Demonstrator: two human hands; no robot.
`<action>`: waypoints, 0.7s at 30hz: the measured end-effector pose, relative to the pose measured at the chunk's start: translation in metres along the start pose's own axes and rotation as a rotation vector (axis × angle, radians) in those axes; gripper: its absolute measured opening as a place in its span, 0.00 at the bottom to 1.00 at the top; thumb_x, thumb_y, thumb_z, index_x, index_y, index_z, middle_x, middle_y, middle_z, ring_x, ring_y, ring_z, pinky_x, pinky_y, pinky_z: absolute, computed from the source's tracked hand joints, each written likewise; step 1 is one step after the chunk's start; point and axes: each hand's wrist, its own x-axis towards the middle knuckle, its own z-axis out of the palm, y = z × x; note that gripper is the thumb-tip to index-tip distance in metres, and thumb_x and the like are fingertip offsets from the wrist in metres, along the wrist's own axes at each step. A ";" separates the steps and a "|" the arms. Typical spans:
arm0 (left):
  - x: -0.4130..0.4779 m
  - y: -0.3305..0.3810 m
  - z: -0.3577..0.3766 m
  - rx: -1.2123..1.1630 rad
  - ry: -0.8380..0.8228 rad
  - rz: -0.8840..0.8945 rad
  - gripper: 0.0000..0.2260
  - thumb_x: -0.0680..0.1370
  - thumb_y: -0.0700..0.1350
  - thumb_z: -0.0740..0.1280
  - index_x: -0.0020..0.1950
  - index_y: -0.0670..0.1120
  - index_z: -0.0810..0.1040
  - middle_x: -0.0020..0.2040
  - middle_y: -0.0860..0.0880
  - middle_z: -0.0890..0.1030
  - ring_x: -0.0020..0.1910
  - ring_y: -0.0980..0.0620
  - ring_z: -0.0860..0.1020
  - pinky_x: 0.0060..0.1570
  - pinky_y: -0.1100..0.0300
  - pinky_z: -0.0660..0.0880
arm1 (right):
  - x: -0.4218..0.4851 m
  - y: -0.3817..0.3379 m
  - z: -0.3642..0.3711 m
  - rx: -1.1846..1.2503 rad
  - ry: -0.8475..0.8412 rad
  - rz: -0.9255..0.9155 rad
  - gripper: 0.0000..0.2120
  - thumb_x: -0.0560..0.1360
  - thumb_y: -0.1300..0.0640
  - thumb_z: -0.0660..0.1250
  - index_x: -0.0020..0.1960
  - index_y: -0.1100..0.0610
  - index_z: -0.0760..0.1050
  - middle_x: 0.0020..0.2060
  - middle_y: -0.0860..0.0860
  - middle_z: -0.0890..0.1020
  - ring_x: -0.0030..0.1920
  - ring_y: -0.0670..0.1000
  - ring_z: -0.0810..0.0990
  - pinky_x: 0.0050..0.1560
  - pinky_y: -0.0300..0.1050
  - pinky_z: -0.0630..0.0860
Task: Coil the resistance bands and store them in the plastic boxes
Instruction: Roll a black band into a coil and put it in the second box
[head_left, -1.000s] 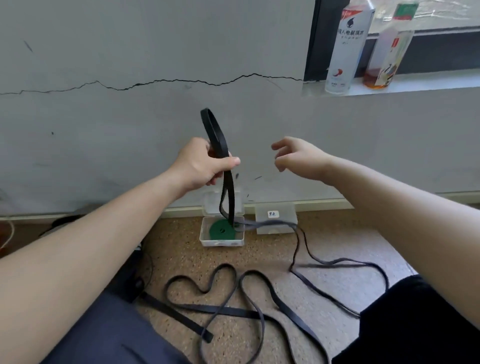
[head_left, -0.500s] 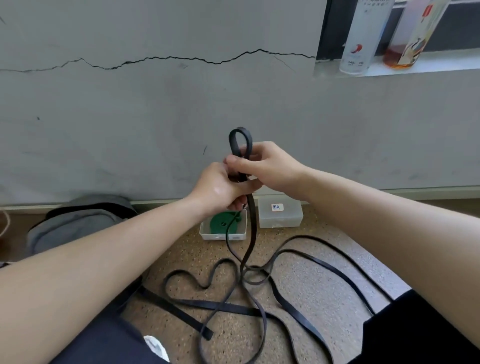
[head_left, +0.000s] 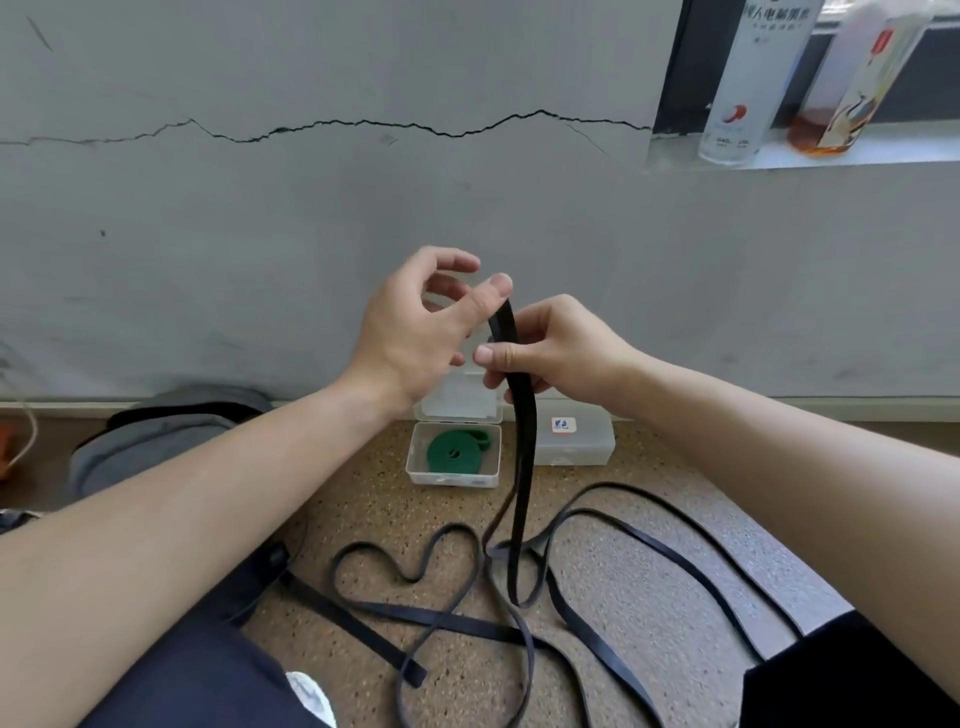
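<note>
A long black resistance band (head_left: 522, 467) hangs from my hands and sprawls in loops over the speckled floor. My right hand (head_left: 558, 348) grips its folded upper end between thumb and curled fingers. My left hand (head_left: 415, 327) is beside it with fingers loosely spread, its thumb tip touching the top of the band. Below stands an open clear plastic box (head_left: 491, 470) holding a coiled green band (head_left: 454, 453), its lid tilted up behind. A closed plastic box (head_left: 592, 441) with a small label sits to its right.
A cracked grey wall rises right behind the boxes. Two bottles (head_left: 748, 88) stand on a sill at the upper right. A grey bag (head_left: 156, 436) lies at the left by the wall. My legs fill the lower corners.
The tall loop above my hands has been folded down. My left hand has opened and let go of the band, and my right hand now holds the end.
</note>
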 end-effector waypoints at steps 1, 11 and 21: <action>0.000 0.000 0.000 -0.009 0.005 -0.003 0.15 0.74 0.57 0.74 0.55 0.50 0.80 0.49 0.49 0.82 0.44 0.51 0.83 0.35 0.53 0.82 | 0.000 -0.001 0.001 -0.013 -0.021 0.008 0.15 0.74 0.50 0.74 0.49 0.62 0.82 0.40 0.55 0.87 0.38 0.57 0.86 0.52 0.60 0.81; 0.003 0.001 -0.010 -0.293 0.074 -0.256 0.04 0.73 0.39 0.76 0.45 0.44 0.82 0.34 0.50 0.85 0.34 0.54 0.83 0.41 0.62 0.80 | -0.003 -0.009 0.003 0.146 -0.017 -0.003 0.22 0.86 0.47 0.55 0.58 0.65 0.76 0.29 0.55 0.79 0.34 0.55 0.75 0.43 0.48 0.71; 0.001 0.005 -0.006 -0.390 0.075 -0.382 0.05 0.72 0.41 0.77 0.44 0.46 0.83 0.38 0.50 0.84 0.37 0.56 0.82 0.40 0.63 0.79 | 0.000 -0.008 0.008 0.133 0.044 -0.053 0.13 0.84 0.52 0.62 0.48 0.59 0.78 0.33 0.52 0.79 0.28 0.51 0.72 0.30 0.44 0.71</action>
